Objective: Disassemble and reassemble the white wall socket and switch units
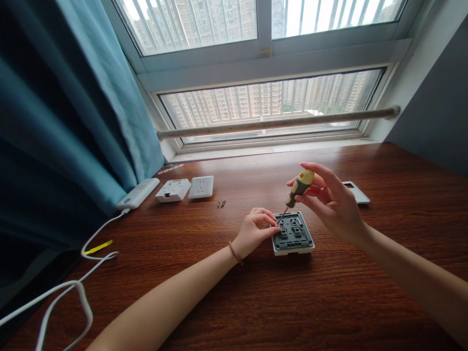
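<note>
My right hand (325, 197) is closed around a yellow and dark grey screwdriver (299, 187). The shaft slants down to the left, and its tip is at the left side of a switch (297, 239) with a dark grey inner frame on a white base. There my left hand (256, 226) is closed in a pinch, thumb and fingers together by the screwdriver tip at the switch's edge. Whatever lies between those fingertips is too small to make out. The switch rests flat on the table, its two black mechanisms facing up.
On the wooden table (183, 292), a few small screws (221, 204) lie left of the switch. Farther left are a white socket panel (201, 187), a white box (173, 190) and a white power strip (139, 193) with its cable (98, 226). A white cover frame (360, 194) lies behind my right hand.
</note>
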Demonstrator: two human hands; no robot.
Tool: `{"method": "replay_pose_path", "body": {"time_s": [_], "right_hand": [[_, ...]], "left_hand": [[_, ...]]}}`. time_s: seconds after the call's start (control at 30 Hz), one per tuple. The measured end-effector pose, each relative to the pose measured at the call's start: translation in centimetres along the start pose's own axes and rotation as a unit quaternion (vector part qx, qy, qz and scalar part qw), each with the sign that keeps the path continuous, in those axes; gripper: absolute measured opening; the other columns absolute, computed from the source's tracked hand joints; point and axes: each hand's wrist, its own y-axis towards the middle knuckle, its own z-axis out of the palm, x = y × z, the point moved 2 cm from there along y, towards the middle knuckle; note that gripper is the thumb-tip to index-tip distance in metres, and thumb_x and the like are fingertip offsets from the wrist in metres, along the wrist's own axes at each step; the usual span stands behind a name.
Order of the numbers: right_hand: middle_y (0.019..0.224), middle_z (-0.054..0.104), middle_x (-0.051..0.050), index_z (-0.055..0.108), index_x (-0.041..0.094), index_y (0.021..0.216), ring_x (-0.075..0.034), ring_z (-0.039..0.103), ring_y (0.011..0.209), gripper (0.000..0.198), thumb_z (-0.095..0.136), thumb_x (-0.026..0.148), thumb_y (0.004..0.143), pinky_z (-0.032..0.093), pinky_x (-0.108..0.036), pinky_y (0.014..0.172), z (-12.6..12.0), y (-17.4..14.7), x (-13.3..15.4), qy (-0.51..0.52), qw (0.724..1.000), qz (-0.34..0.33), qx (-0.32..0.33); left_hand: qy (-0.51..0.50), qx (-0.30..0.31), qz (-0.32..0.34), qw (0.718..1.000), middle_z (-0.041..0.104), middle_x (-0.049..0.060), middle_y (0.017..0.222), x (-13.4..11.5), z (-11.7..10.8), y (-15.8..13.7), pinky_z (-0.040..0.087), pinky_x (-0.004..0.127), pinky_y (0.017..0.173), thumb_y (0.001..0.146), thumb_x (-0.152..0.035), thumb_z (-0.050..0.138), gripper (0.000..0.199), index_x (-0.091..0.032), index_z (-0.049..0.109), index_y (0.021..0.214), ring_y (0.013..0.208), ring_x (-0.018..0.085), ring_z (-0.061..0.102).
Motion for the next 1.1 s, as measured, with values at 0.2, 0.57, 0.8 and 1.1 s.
{"method": "replay_pose_path", "body": {"time_s": [0.2,0.57,0.8,1.1], "right_hand": [[0.100,0.062,-0.003,0.040,0.029,0.123,-0.017,0.061,0.088,0.049,0.058,0.019,0.079,0.054,-0.033,0.078,0.24,-0.04,-0.24,0.002,1.000,0.011,0.008],[0.092,0.058,-0.001,0.041,0.030,0.118,-0.016,0.058,0.082,0.052,0.065,0.018,0.073,0.053,-0.032,0.077,0.02,-0.52,-0.34,-0.106,0.992,-0.073,0.002],[0.114,0.053,-0.005,0.029,0.032,0.134,-0.017,0.060,0.091,0.051,0.043,0.016,0.088,0.053,-0.036,0.082,0.46,-0.32,-0.35,0.016,0.997,-0.030,0.070],[0.089,0.056,0.000,0.045,0.032,0.124,-0.013,0.057,0.071,0.056,0.067,0.021,0.073,0.054,-0.028,0.064,0.60,-0.60,-0.69,-0.093,0.994,-0.053,-0.032]], "left_hand": [[0.002,0.004,0.003,1.000,0.062,0.005,0.082,0.03,-0.03,-0.02,0.040,0.035,0.086,0.067,-0.030,0.072,0.014,-0.017,0.065,0.065,0.087,0.019,0.054],[-0.002,0.007,0.001,1.000,0.062,0.006,0.083,0.00,0.00,-0.01,0.040,0.036,0.088,0.067,-0.029,0.072,0.014,-0.017,0.066,0.065,0.089,0.020,0.054],[0.006,0.012,-0.001,1.000,0.062,0.005,0.083,-0.12,-0.05,-0.02,0.039,0.035,0.088,0.067,-0.030,0.072,0.014,-0.018,0.066,0.067,0.089,0.019,0.054],[0.010,0.022,0.002,1.000,0.062,0.005,0.086,-0.15,-0.12,-0.05,0.039,0.035,0.090,0.068,-0.031,0.071,0.014,-0.018,0.067,0.070,0.091,0.020,0.054]]}}
